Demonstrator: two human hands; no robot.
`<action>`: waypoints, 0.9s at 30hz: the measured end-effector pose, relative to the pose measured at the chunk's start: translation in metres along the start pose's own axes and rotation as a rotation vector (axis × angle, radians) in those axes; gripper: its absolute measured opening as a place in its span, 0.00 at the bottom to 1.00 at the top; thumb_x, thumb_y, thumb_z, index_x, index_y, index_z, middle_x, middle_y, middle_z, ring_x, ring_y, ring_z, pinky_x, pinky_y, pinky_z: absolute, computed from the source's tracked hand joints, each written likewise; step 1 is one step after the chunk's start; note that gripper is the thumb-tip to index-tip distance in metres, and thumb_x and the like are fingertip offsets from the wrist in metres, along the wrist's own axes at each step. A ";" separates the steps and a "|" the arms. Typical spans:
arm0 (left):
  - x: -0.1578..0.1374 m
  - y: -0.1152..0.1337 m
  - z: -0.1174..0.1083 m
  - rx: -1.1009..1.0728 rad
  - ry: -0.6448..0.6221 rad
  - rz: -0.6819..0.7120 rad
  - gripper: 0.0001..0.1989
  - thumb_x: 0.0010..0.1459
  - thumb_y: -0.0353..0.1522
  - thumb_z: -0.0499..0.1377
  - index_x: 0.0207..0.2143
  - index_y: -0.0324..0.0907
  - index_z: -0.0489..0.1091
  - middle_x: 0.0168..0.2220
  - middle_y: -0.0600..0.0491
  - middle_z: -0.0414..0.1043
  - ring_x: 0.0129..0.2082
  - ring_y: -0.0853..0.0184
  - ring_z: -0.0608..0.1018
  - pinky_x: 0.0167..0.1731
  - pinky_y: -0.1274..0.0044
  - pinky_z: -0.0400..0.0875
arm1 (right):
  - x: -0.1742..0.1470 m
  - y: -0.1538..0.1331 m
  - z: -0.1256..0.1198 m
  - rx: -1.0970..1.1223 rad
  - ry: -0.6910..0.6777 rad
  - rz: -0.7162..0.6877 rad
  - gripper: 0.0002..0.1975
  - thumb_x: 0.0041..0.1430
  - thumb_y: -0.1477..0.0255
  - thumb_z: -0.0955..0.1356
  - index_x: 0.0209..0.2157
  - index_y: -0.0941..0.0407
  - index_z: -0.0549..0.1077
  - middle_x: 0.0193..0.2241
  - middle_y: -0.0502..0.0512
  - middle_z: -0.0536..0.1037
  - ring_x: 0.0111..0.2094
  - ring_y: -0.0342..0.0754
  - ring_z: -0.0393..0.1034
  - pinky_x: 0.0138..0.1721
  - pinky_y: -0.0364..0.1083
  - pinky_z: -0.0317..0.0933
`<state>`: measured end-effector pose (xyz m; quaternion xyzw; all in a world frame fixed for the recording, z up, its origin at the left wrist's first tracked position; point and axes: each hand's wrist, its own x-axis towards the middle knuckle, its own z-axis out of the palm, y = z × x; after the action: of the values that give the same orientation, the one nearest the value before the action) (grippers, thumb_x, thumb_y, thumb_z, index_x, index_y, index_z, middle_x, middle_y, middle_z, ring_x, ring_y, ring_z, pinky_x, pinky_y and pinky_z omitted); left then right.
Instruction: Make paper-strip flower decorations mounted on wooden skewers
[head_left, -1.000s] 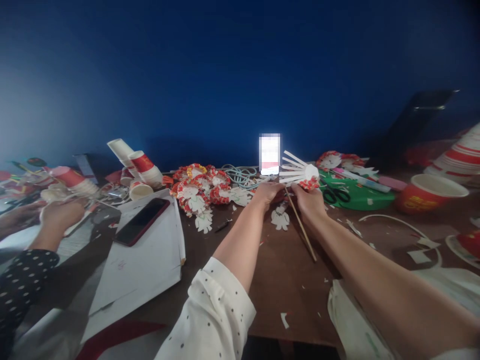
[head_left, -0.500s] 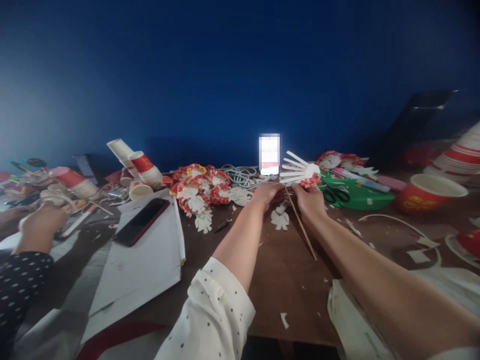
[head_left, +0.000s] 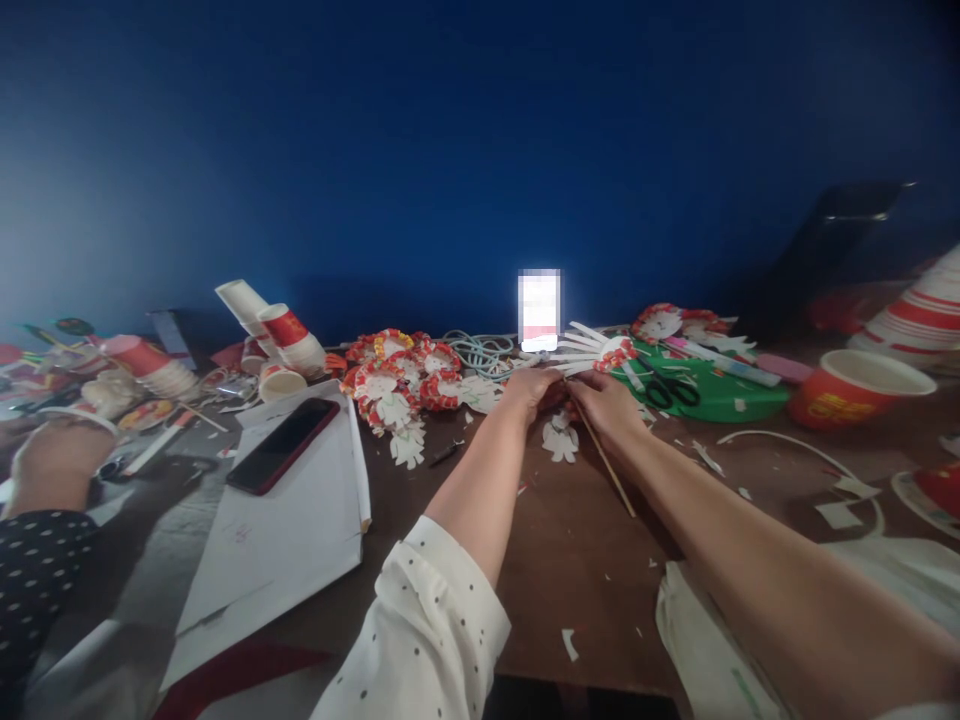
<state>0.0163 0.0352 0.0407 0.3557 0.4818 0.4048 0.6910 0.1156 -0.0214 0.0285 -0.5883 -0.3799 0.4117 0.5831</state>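
Near the middle of the table, my left hand [head_left: 535, 389] is closed on the strip ends of a cut paper cup [head_left: 592, 350], its white strips fanned out around a round base with a red edge. My right hand [head_left: 609, 405] is beside it, fingers pinched at the same strips; the fingertips are partly hidden. A thin wooden stick [head_left: 607, 465] slants from between the hands toward me; whether fingers grip its top I cannot tell. Under my hands lies a white paper cutout [head_left: 560, 438]. Black-handled scissors [head_left: 673, 392] rest to the right on a green sheet [head_left: 739, 397].
Finished-looking red and white paper pieces [head_left: 397, 385] pile up left of my hands. A dark phone [head_left: 283, 445] lies on white paper [head_left: 300, 550]. A lit screen [head_left: 539, 312] stands at the back. A red paper cup [head_left: 855, 390] is at right. A co-worker's hand [head_left: 60, 455] is far left.
The cut paper cup has turned and sunk slightly between my hands, and my right hand has shifted a little left, closer to my left. The co-worker's hand has moved left and down.
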 end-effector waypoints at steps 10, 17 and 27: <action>0.004 -0.003 -0.002 0.066 0.051 -0.008 0.05 0.49 0.25 0.68 0.29 0.37 0.74 0.21 0.54 0.71 0.22 0.73 0.73 0.23 0.82 0.67 | 0.006 0.006 -0.007 -0.269 -0.024 -0.148 0.06 0.49 0.70 0.68 0.23 0.56 0.78 0.16 0.49 0.75 0.20 0.46 0.71 0.23 0.41 0.63; 0.002 -0.002 -0.001 0.084 0.073 0.002 0.07 0.49 0.26 0.69 0.24 0.36 0.72 0.19 0.54 0.69 0.19 0.74 0.70 0.21 0.81 0.64 | 0.003 -0.003 -0.007 -0.160 0.019 -0.001 0.10 0.50 0.65 0.70 0.30 0.56 0.80 0.20 0.53 0.79 0.24 0.51 0.75 0.25 0.45 0.65; 0.002 -0.009 0.008 0.147 0.043 0.001 0.14 0.44 0.28 0.72 0.18 0.37 0.68 0.17 0.55 0.66 0.17 0.74 0.68 0.19 0.81 0.62 | 0.014 0.003 -0.020 -0.534 0.139 -0.212 0.14 0.51 0.63 0.66 0.23 0.57 0.78 0.24 0.59 0.81 0.32 0.56 0.76 0.32 0.46 0.61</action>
<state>0.0258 0.0324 0.0346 0.3970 0.5248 0.3763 0.6522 0.1391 -0.0154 0.0247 -0.7046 -0.4934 0.1926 0.4722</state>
